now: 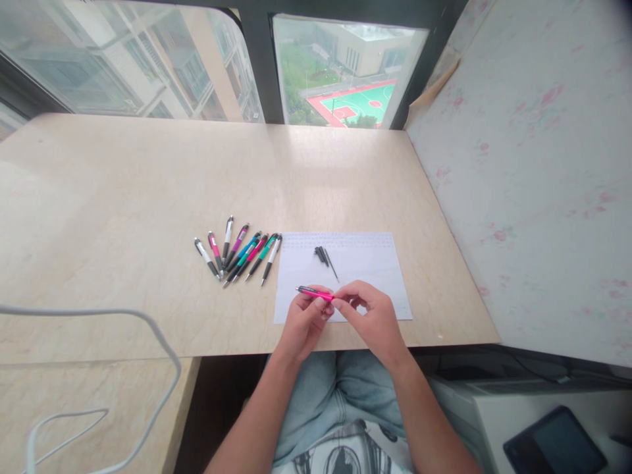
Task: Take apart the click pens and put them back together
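My left hand (307, 321) is closed around a pink pen barrel (316, 293) with a black clip end pointing left. The thumb and fingertips of my right hand (369, 309) pinch at the barrel's right end; whether a small part sits between them is hidden. Both hands are over the near part of a white sheet of paper (380, 276) with rows of writing along its top edge. Beyond them on the sheet lie short black pen parts (320, 255) and a thin dark refill (332, 266).
Left of the paper, several click pens (247, 253) in white, pink, purple, blue and green lie fanned out on the beige tabletop (148, 197). A grey-white cable (148, 319) loops at the lower left. A floral-papered wall (518, 164) borders the right side, with windows behind.
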`<state>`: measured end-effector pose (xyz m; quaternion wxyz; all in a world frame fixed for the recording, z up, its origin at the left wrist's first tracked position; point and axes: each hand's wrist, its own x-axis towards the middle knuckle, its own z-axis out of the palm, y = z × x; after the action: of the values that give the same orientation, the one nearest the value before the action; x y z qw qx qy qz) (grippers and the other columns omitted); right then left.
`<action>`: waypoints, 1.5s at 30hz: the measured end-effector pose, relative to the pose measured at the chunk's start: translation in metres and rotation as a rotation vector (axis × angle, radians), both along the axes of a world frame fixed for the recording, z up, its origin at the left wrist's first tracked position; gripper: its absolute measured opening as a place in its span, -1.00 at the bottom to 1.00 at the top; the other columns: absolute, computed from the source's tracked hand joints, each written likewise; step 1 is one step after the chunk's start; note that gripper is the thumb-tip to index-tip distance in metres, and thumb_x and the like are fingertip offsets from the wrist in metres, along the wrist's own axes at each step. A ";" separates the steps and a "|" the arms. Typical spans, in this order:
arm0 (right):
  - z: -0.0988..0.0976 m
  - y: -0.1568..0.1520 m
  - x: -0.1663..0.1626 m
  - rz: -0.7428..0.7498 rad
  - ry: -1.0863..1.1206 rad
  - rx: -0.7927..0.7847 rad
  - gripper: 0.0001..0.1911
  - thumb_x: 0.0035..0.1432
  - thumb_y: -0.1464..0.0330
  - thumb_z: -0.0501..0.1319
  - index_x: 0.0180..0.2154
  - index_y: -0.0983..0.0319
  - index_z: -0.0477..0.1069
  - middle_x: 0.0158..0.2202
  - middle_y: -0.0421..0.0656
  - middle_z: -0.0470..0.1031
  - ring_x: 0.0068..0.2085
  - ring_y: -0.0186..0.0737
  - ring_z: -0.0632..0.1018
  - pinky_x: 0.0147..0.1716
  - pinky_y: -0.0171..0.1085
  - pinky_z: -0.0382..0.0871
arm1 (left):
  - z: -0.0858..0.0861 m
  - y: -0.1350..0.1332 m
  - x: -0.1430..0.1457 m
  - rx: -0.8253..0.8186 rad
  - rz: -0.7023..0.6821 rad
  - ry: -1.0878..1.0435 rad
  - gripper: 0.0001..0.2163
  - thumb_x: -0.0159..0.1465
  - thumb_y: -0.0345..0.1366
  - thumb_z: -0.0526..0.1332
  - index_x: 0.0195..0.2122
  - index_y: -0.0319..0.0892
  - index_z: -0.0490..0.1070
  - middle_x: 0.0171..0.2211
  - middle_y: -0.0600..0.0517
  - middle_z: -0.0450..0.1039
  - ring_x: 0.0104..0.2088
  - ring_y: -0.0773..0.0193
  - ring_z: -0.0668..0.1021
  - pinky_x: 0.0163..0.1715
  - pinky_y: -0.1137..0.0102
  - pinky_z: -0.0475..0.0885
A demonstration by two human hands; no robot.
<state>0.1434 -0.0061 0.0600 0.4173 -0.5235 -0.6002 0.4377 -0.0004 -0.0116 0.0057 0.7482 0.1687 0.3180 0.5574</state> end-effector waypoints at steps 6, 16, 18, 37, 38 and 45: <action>-0.009 0.005 0.005 -0.017 -0.125 0.035 -0.89 0.22 0.35 0.21 -0.29 0.19 0.51 -0.32 -0.15 0.57 -0.31 -0.24 0.55 -0.34 -0.29 0.44 | 0.001 0.000 -0.001 -0.052 0.039 -0.051 -0.83 0.10 -0.31 0.43 -0.31 -0.24 0.53 -0.38 0.03 0.46 -0.49 0.48 0.36 -0.42 0.49 0.29; -0.029 0.032 -0.018 -0.084 -0.935 0.000 -0.73 0.21 0.42 0.17 -0.04 0.20 0.44 -0.17 -0.02 0.51 -0.12 -0.05 0.51 -0.31 -0.22 0.37 | 0.004 0.004 -0.006 -0.131 0.131 -0.253 -0.86 0.14 -0.34 0.40 -0.29 -0.21 0.50 -0.37 0.04 0.38 -0.47 0.46 0.33 -0.47 0.53 0.28; -0.025 0.035 -0.024 -0.097 -1.007 -0.037 -0.72 0.21 0.45 0.17 -0.03 0.19 0.42 -0.17 -0.01 0.50 -0.12 -0.04 0.51 -0.36 -0.24 0.34 | 0.005 0.004 -0.007 -0.133 0.133 -0.283 -0.86 0.13 -0.36 0.40 -0.29 -0.21 0.49 -0.37 0.04 0.37 -0.46 0.46 0.32 -0.47 0.54 0.28; -0.013 0.028 0.013 -0.154 -0.621 0.093 -0.84 0.16 0.44 0.12 -0.28 0.21 0.48 -0.37 -0.14 0.47 -0.35 -0.21 0.48 -0.32 -0.25 0.35 | 0.005 0.004 -0.011 -0.115 0.149 -0.252 -0.85 0.13 -0.32 0.40 -0.30 -0.17 0.47 -0.37 0.06 0.34 -0.47 0.45 0.32 -0.46 0.52 0.30; -0.009 0.021 0.021 -0.107 -0.521 0.076 -0.83 0.20 0.41 0.12 -0.27 0.21 0.49 -0.37 -0.15 0.47 -0.36 -0.23 0.48 -0.34 -0.26 0.36 | 0.005 0.004 -0.010 -0.117 0.153 -0.239 -0.85 0.13 -0.32 0.40 -0.30 -0.18 0.48 -0.36 0.05 0.35 -0.46 0.45 0.33 -0.45 0.51 0.30; 0.013 -0.012 0.049 0.016 -0.323 0.037 -0.82 0.26 0.34 0.17 -0.25 0.15 0.56 -0.37 -0.16 0.46 -0.40 -0.24 0.45 -0.42 -0.27 0.38 | 0.005 0.003 -0.003 -0.095 0.208 -0.103 -0.82 0.12 -0.34 0.41 -0.26 -0.21 0.53 -0.33 0.02 0.44 -0.43 0.44 0.40 -0.37 0.48 0.34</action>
<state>0.1921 -0.0184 0.0727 0.3214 -0.5747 -0.6714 0.3400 -0.0031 -0.0082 0.0107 0.7089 0.0703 0.3209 0.6241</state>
